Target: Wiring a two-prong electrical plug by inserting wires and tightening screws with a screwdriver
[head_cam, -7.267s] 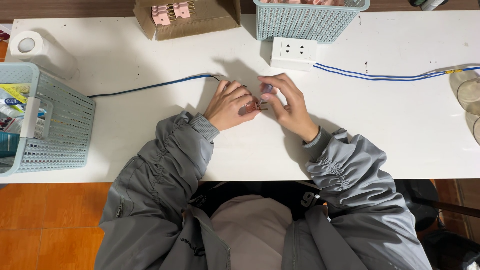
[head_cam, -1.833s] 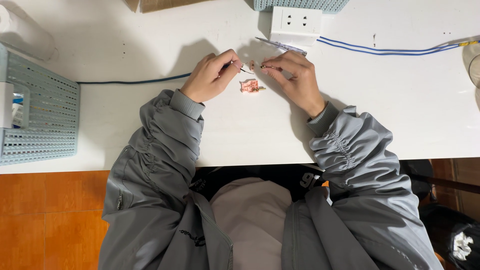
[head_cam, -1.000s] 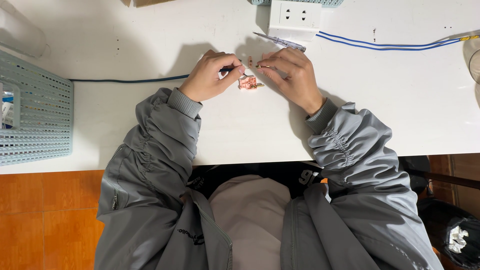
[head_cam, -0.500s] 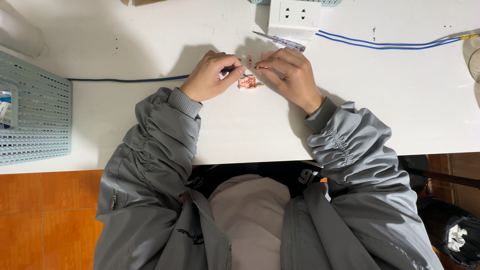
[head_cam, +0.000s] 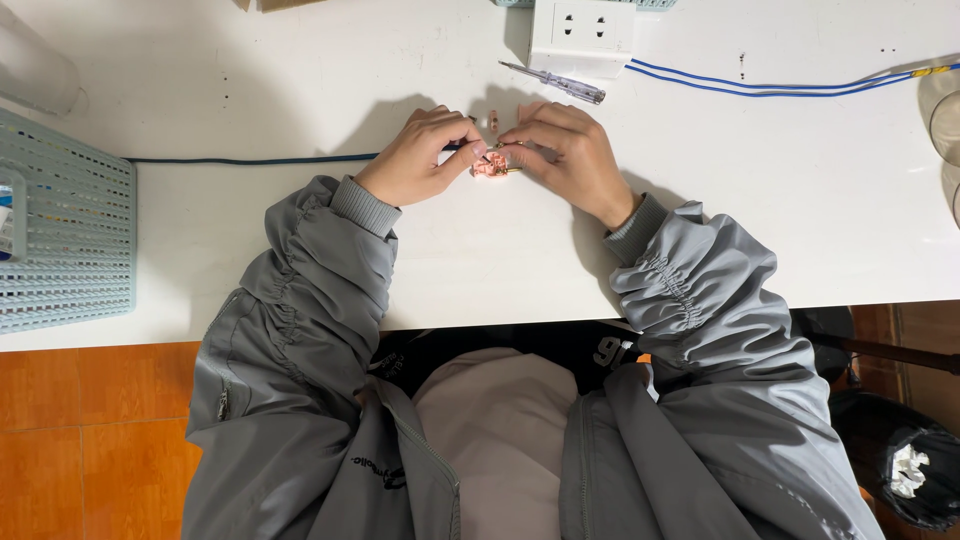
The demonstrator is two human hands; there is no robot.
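Matt white table (head_cam: 800, 200); glossy plastic socket (head_cam: 583, 35); perforated plastic basket (head_cam: 60, 240); grey cloth sleeves (head_cam: 330, 270).

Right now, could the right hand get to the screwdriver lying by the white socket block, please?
Probably yes: the screwdriver lies just beyond the right hand on bare table, nothing between, though its fingers are busy at the small pink part.

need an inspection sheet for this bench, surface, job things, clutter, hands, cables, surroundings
surface: white table, bare across most of its middle
job's things: small pink part on the table between both hands; dark blue cable leads in to the left hand
clutter: screwdriver beside a white socket block; light blue mesh basket at the left edge; clear jars at the right edge
hands: left hand pinches the dark blue cable's end; right hand touches the pink part; exact grip hidden
cables: blue and white wire pair runs right from the socket block
surroundings: orange tiled floor; black bin holding crumpled paper
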